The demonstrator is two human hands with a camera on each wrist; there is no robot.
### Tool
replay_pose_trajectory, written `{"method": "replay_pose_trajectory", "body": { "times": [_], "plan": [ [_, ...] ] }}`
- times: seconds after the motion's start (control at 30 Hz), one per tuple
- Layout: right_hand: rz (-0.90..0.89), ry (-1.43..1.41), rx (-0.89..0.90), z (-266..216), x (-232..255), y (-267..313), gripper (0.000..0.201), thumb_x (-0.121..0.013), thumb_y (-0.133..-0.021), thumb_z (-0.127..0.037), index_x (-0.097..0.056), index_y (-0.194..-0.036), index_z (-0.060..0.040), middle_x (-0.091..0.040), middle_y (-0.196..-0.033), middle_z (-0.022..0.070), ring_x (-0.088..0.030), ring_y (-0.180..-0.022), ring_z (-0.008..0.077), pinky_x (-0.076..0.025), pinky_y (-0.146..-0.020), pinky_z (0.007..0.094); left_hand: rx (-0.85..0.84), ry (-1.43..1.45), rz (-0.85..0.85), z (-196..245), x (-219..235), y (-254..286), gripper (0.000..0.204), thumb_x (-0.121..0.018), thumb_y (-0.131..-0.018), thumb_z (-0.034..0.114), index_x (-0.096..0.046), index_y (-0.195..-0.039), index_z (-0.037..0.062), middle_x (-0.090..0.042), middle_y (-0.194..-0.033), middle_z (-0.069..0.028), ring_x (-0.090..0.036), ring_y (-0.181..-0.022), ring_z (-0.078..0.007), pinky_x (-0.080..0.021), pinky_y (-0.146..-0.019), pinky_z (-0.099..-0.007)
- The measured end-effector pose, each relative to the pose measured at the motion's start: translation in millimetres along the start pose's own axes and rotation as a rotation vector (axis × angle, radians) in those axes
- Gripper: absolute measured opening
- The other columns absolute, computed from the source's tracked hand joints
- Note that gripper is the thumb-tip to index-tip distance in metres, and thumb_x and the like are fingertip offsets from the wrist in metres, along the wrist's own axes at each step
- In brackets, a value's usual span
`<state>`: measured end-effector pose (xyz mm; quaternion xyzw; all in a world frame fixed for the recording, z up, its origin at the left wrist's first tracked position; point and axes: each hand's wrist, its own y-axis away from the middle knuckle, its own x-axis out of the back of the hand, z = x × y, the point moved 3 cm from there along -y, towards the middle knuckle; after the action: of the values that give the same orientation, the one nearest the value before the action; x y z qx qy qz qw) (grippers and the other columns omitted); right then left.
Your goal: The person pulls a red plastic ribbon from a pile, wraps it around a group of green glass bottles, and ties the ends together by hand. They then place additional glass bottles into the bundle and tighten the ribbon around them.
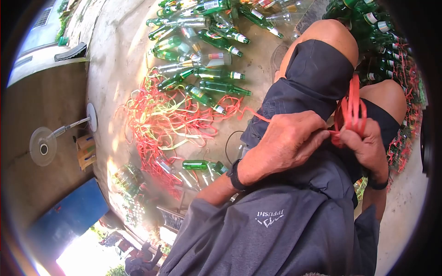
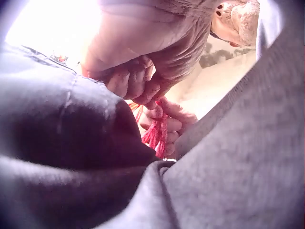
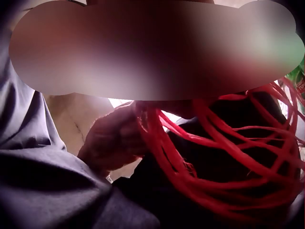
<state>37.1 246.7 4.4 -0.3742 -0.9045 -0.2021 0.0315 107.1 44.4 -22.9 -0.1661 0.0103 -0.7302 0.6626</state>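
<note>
My left hand (image 1: 287, 140) is above my lap, thumb and fingertips pinching a red plastic strap close to the other hand. From that hand a strand of the strap runs left to a tangled heap (image 1: 184, 120) on the floor. My right hand (image 1: 368, 145) grips a bundle of red strap loops (image 1: 353, 108) by their lower end, between thumb and fingers. The loops rise over my thigh. In the right wrist view the loops (image 3: 164, 148) hang wide across dark cloth, and a blurred patch hides the upper part. The left wrist view shows both hands close together around the strands.
Many green and clear bottles (image 1: 221, 73) lie on the concrete floor beyond the strap heap. More bottles (image 1: 382, 46) are stacked at the right beside my knees. A standing fan (image 1: 43, 142) and a blue panel (image 1: 73, 216) are at the left.
</note>
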Motion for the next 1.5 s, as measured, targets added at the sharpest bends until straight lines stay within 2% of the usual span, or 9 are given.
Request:
{"method": "replay_pose_trajectory", "body": {
  "times": [0.13,0.23,0.27,0.6,0.77,0.97,1.23,1.4,1.5],
  "plan": [
    [0.261,-0.216,-0.110,38.3,65.1,31.2,0.021,-0.060,-0.097,-0.016,-0.065,-0.110,-0.0015,-0.057,-0.078,-0.0040,-0.050,-0.062,0.0041,-0.039,-0.056,0.0204,0.050,-0.021,0.025,-2.8,18.7,9.4,0.009,-0.071,-0.090,0.007,-0.066,-0.094,0.0006,-0.061,-0.076,-0.0131,-0.063,-0.067,-0.0307,-0.048,-0.061,-0.0366],
    [0.521,-0.424,0.023,43.5,122.4,47.2,0.025,-0.059,-0.099,-0.018,-0.063,-0.117,-0.0014,-0.059,-0.079,-0.0048,-0.035,-0.052,-0.0029,-0.028,-0.047,0.0150,0.211,-0.035,0.074,-14.5,37.8,21.0,0.012,-0.070,-0.094,0.010,-0.067,-0.094,-0.0016,-0.062,-0.074,-0.0098,-0.061,-0.066,-0.0189,-0.047,-0.062,-0.0319],
    [0.541,-0.499,0.055,50.1,142.0,54.6,0.025,-0.059,-0.100,-0.018,-0.063,-0.119,-0.0011,-0.059,-0.081,-0.0053,-0.034,-0.053,-0.0036,-0.027,-0.047,0.0142,0.248,-0.010,0.112,-17.6,44.3,24.1,0.011,-0.069,-0.094,0.009,-0.067,-0.094,-0.0011,-0.061,-0.071,-0.0118,-0.061,-0.063,-0.0227,-0.048,-0.060,-0.0340],
    [1.062,-0.574,0.184,43.6,224.9,99.7,0.018,-0.062,-0.098,-0.010,-0.067,-0.112,-0.0006,-0.065,-0.089,0.0005,-0.050,-0.070,0.0041,-0.040,-0.063,0.0202,0.565,0.070,0.163,-46.9,80.2,49.4,0.020,-0.068,-0.097,0.017,-0.067,-0.091,-0.0017,-0.057,-0.063,-0.0021,-0.052,-0.061,-0.0081,-0.043,-0.057,-0.0273],
    [0.946,-0.309,0.146,33.7,183.7,81.7,0.014,-0.064,-0.096,-0.006,-0.069,-0.108,-0.0003,-0.068,-0.093,0.0034,-0.058,-0.078,0.0079,-0.047,-0.071,0.0233,0.462,0.013,0.164,-34.5,62.0,30.0,0.017,-0.069,-0.096,0.015,-0.067,-0.093,-0.0016,-0.059,-0.066,-0.0044,-0.054,-0.061,-0.0098,-0.044,-0.058,-0.0278],
    [0.558,0.077,0.313,-19.0,37.5,10.3,0.011,-0.066,-0.095,-0.002,-0.072,-0.104,0.0000,-0.072,-0.097,0.0068,-0.067,-0.089,0.0126,-0.055,-0.081,0.0269,0.294,-0.094,-0.043,1.1,27.3,-6.5,0.010,-0.071,-0.092,0.008,-0.067,-0.093,-0.0006,-0.063,-0.070,-0.0109,-0.060,-0.057,-0.0170,-0.047,-0.054,-0.0302],
    [0.055,0.220,0.304,0.9,-11.3,-16.9,0.014,-0.075,-0.087,-0.008,-0.066,-0.089,0.0024,-0.059,-0.070,0.0107,-0.061,-0.062,0.0240,-0.047,-0.059,0.0333,0.261,0.032,-0.027,0.9,8.2,-19.7,0.012,-0.070,-0.094,0.011,-0.067,-0.094,-0.0008,-0.062,-0.071,-0.0050,-0.056,-0.064,-0.0113,-0.045,-0.060,-0.0271],
    [0.076,0.057,0.076,1.5,7.4,-8.5,0.011,-0.064,-0.095,-0.006,-0.068,-0.095,0.0036,-0.066,-0.077,0.0045,-0.061,-0.073,0.0106,-0.049,-0.067,0.0276,0.275,0.061,-0.077,1.9,15.9,-19.2,0.012,-0.071,-0.093,0.009,-0.066,-0.096,-0.0019,-0.063,-0.071,-0.0090,-0.061,-0.063,-0.0146,-0.048,-0.059,-0.0291],
    [0.377,-0.109,0.095,3.8,41.5,-0.2,0.020,-0.060,-0.099,-0.013,-0.065,-0.112,0.0014,-0.071,-0.094,0.0064,-0.067,-0.087,0.0116,-0.054,-0.079,0.0263,0.403,0.071,-0.006,-5.4,34.6,-8.8,0.013,-0.071,-0.094,0.010,-0.067,-0.096,-0.0025,-0.058,-0.069,-0.0019,-0.052,-0.064,-0.0075,-0.041,-0.058,-0.0256]
  ]
}}
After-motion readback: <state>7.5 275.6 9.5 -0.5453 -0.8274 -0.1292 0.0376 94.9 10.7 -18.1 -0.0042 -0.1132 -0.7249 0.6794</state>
